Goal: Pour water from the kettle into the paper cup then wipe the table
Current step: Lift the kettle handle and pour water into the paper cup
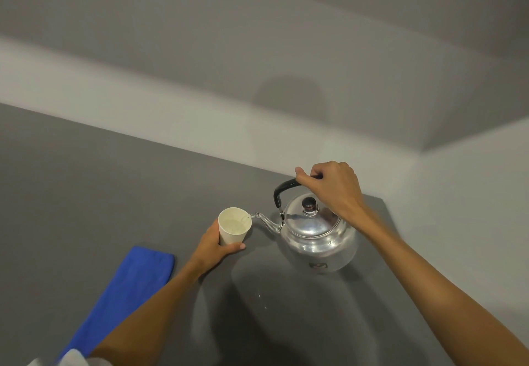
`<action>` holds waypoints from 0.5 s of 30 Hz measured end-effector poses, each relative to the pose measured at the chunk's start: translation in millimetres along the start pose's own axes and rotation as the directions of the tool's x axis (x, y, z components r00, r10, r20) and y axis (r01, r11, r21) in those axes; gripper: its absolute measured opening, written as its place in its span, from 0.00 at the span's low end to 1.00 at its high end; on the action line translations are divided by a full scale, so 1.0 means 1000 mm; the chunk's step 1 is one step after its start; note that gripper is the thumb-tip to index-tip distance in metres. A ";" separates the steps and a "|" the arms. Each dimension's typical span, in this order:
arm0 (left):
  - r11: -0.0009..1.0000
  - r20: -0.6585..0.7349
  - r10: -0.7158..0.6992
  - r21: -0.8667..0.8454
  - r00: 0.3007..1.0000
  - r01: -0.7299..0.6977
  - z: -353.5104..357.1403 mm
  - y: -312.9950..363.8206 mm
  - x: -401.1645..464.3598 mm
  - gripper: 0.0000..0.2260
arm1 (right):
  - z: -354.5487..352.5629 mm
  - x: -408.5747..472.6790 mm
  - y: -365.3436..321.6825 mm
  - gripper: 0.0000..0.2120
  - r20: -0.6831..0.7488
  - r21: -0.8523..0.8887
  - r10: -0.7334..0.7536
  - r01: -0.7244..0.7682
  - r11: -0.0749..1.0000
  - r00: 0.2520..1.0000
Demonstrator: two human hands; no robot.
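Note:
A shiny metal kettle (316, 238) with a black handle and knob is held above the grey table (86, 194), tilted left. My right hand (333, 186) grips its handle from above. The spout tip sits at the rim of a white paper cup (234, 226), and a thin stream of water runs into it. Water shows inside the cup. My left hand (216, 247) wraps the cup's lower part from the near side. A folded blue cloth (130, 288) lies on the table to the left of my left forearm.
A few small water drops (262, 300) lie on the table in front of the kettle. The table's right edge (400, 239) runs close beside the kettle. A pale wall rises behind the table's far edge.

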State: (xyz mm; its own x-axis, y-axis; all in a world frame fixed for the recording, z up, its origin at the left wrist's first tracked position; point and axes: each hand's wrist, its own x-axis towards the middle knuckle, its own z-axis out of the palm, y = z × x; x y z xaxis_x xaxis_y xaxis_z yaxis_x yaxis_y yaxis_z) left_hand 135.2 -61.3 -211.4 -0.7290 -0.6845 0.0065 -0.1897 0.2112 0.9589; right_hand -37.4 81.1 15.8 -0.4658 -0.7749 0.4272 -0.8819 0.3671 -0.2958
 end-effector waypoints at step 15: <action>1.000 -0.006 0.010 -0.008 1.000 -0.010 0.000 0.003 -0.001 0.34 | 0.000 0.000 0.002 0.26 -0.008 0.009 0.004 -0.004 1.000 1.000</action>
State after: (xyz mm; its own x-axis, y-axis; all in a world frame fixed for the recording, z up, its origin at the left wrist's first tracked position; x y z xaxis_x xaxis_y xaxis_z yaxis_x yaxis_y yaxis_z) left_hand 135.8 -59.8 -208.7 -0.7270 -0.6864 0.0174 -0.1774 0.2123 0.9610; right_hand -38.7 81.8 15.2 -0.4703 -0.7690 0.4329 -0.8792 0.3658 -0.3054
